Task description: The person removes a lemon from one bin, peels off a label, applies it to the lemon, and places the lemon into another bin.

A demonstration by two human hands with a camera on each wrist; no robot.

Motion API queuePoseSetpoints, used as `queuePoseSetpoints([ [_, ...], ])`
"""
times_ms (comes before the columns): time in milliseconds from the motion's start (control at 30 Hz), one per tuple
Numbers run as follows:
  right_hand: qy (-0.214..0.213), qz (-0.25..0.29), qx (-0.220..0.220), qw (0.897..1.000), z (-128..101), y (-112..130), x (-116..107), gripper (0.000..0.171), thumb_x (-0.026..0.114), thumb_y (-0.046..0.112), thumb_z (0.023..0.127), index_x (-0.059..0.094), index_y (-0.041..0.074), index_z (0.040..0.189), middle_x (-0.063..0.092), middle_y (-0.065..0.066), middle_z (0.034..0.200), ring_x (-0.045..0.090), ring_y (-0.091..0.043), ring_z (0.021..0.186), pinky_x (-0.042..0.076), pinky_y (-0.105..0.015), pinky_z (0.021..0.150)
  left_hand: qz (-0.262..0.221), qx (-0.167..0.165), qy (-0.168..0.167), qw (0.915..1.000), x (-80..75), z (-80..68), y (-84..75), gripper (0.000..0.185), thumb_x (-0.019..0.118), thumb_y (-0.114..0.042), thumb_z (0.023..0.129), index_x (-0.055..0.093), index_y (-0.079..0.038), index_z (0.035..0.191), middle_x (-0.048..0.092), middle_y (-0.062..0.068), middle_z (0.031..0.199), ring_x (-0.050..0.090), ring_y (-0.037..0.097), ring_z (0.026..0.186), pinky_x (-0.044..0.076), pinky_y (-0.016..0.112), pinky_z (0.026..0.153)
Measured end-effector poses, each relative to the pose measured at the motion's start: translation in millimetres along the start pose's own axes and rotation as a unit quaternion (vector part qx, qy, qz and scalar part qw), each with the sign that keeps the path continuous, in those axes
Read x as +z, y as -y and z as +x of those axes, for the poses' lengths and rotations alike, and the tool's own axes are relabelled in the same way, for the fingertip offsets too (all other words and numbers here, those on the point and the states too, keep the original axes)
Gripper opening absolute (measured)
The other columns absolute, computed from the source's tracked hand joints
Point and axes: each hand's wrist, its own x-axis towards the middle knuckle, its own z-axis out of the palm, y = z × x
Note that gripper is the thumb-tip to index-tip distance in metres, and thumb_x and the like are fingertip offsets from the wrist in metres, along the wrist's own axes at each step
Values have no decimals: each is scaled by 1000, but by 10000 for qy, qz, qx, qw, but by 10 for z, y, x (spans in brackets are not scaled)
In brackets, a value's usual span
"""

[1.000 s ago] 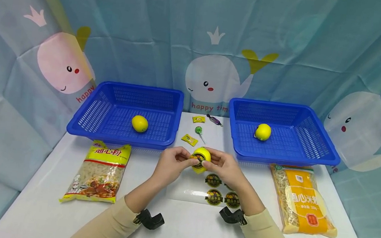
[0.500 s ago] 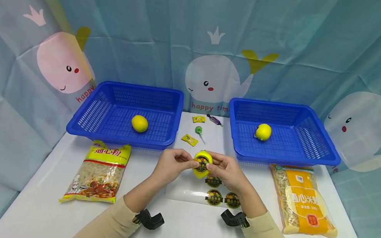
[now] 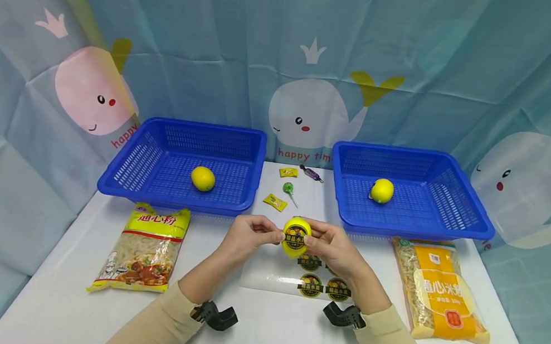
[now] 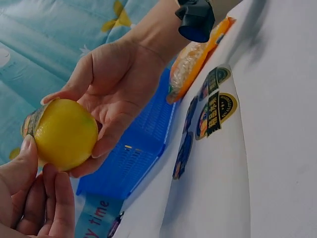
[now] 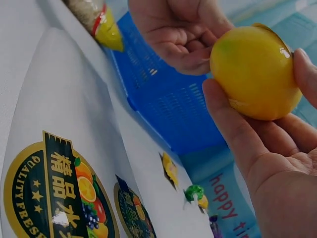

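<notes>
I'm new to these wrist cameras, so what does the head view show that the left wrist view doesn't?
Only the head view shows the left basket, a lemon in each basket, the left pasta bag and the candies. Only the left wrist view shows the held lemon's bare underside. Both show the hands holding that lemon and the sticker sheet.

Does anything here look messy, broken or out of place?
Nothing is spilled or broken. The only loose bits are small sweets scattered between the blue baskets. Both hands hold a stickered lemon.
</notes>
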Motion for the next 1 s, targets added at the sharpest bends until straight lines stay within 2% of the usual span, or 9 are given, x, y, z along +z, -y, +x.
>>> queuePoseSetpoints([
  [233, -47, -766, 296, 9966, 19, 16, 0, 55, 59, 15, 102, 40, -6, 150, 60, -23, 137, 69, -20, 111, 58, -43, 93, -383, -16, 322, 9987, -59, 43, 78, 15, 81, -5, 84, 67, -1, 86, 77, 8, 89, 73, 19, 79, 60, 33, 83],
  [400, -122, -1185, 343, 9923, 16, 48, 21, 54, 59, 18, 103, 42, 0, 151, 61, -23, 136, 69, -21, 110, 55, -57, 93, -387, 108, 383, 9985, -91, 39, 113, 16, 76, -6, 89, 66, -1, 100, 78, 10, 94, 75, 22, 85, 60, 32, 85],
  [467, -199, -1284, 338, 9909, 13, 57, 26, 52, 59, 19, 103, 44, 3, 150, 63, -21, 133, 69, -23, 110, 55, -58, 93, -271, 252, 386, 9986, -84, 20, 111, 19, 73, -12, 93, 68, -1, 108, 77, 12, 96, 75, 25, 89, 61, 32, 84],
  [567, -304, -1432, 248, 9889, 10, 67, 39, 51, 58, 19, 103, 45, 3, 150, 61, -20, 137, 65, -26, 117, 56, -46, 96, 28, 430, 504, 9978, -56, -18, 99, 30, 69, -24, 97, 70, 0, 116, 77, 16, 98, 75, 30, 92, 61, 33, 83],
  [700, -524, -1750, 54, 9832, 16, 69, 70, 49, 58, 21, 104, 48, 4, 149, 55, -16, 146, 54, -30, 134, 52, -27, 101, 496, 445, 767, 9948, 5, -63, 66, 52, 69, -39, 96, 66, 3, 127, 76, 18, 108, 74, 35, 96, 61, 34, 84],
  [767, -603, -1888, -42, 9801, 27, 69, 97, 47, 57, 23, 104, 50, 5, 147, 55, -15, 147, 52, -31, 136, 51, -25, 101, 612, 392, 816, 9940, 35, -74, 59, 58, 69, -43, 95, 64, 2, 131, 74, 17, 114, 74, 36, 98, 61, 35, 86],
  [833, -652, -1872, -89, 9801, 39, 67, 129, 45, 52, 26, 107, 51, 4, 146, 57, -16, 144, 56, -30, 131, 53, -27, 99, 685, 343, 728, 9944, 61, -85, 57, 59, 71, -44, 93, 64, 1, 131, 74, 15, 114, 75, 33, 96, 61, 36, 87],
  [1000, -1034, -1904, 171, 9761, 72, 56, 233, 47, 49, 35, 107, 53, 9, 146, 64, -13, 135, 62, -22, 119, 54, -32, 98, 447, 229, 444, 9978, 119, -105, 36, 50, 73, -41, 92, 70, 0, 120, 76, 14, 107, 75, 32, 93, 61, 35, 85],
])
